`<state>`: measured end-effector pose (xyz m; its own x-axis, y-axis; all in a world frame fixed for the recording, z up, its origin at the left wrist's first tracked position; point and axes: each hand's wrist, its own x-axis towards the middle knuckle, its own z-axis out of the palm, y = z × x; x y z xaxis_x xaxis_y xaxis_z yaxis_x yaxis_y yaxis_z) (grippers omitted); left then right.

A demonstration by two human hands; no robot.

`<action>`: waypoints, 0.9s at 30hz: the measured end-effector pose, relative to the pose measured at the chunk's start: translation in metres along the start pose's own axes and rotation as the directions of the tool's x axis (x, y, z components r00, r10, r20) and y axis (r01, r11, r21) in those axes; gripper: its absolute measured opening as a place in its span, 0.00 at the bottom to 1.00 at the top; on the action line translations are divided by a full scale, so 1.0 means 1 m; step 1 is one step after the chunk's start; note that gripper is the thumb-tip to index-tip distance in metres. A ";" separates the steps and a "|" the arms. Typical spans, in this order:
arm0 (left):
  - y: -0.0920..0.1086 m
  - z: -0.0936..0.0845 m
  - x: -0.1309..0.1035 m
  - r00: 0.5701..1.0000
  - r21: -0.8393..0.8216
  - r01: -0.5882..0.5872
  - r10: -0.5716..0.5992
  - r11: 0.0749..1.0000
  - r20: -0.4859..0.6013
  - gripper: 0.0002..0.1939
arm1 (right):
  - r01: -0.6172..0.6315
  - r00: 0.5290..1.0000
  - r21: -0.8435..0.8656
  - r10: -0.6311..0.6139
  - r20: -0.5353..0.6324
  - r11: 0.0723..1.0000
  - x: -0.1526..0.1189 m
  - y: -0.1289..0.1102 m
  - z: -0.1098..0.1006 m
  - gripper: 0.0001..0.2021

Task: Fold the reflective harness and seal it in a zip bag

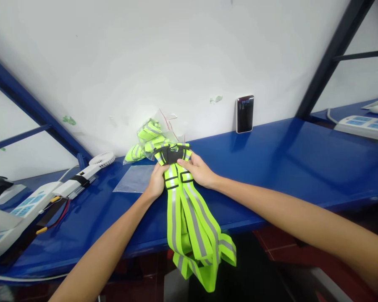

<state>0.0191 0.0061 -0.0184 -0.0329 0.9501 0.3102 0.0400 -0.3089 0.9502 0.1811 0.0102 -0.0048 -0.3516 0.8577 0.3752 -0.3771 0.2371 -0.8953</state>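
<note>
Both hands hold a neon yellow reflective strap vest (pixel 193 209) with grey stripes, black buckles and a dark patch at its top. My left hand (pixel 158 181) grips its upper left side. On the upper right side, my right hand (pixel 199 168) is closed with the thumb over the front. The straps hang down past the table's front edge in loose loops. Just behind lie more neon straps in clear plastic bags (pixel 151 136). A flat clear plastic bag (pixel 134 178) lies on the table left of my left hand.
A phone (pixel 245 114) leans against the white wall on the blue table (pixel 271 167). To the left are a small white fan (pixel 102 160), a white pack with wires (pixel 77 182) and a power strip (pixel 28 205). Another power strip (pixel 367 126) sits at far right. Metal frame posts flank the table.
</note>
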 end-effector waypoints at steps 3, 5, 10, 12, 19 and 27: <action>-0.004 -0.003 -0.002 0.994 -0.103 0.072 -0.064 0.992 0.086 0.23 | 0.073 0.997 -0.061 -0.072 0.022 0.995 0.001 0.004 -0.005 0.22; -0.005 -0.003 -0.002 0.995 -0.084 0.081 -0.075 0.993 0.068 0.23 | 0.119 0.992 -0.101 -0.115 0.044 0.988 0.001 0.008 -0.008 0.22; 0.000 0.002 -0.001 0.992 -0.090 0.086 -0.077 0.992 0.096 0.25 | 0.185 0.983 -0.310 -0.182 0.038 0.933 -0.001 0.013 -0.012 0.23; 0.004 0.005 0.000 0.988 -0.103 0.066 -0.050 0.992 0.147 0.25 | 0.206 0.976 -0.398 -0.214 0.024 0.894 -0.002 0.013 -0.012 0.23; 0.004 0.007 0.000 0.990 -0.103 -0.032 0.046 0.994 0.131 0.33 | 0.192 0.973 -0.527 -0.229 -0.005 0.828 -0.004 0.010 -0.011 0.21; 0.001 0.004 0.001 0.988 0.030 -0.149 0.150 0.988 -0.022 0.28 | 0.144 0.984 -0.447 -0.174 -0.025 0.883 -0.002 0.014 -0.010 0.21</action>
<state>0.0232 0.0064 -0.0169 -0.0488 0.8919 0.4496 0.0747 -0.4457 0.8921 0.1852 0.0166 -0.0206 -0.2588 0.8147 0.5189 -0.0007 0.5370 -0.8436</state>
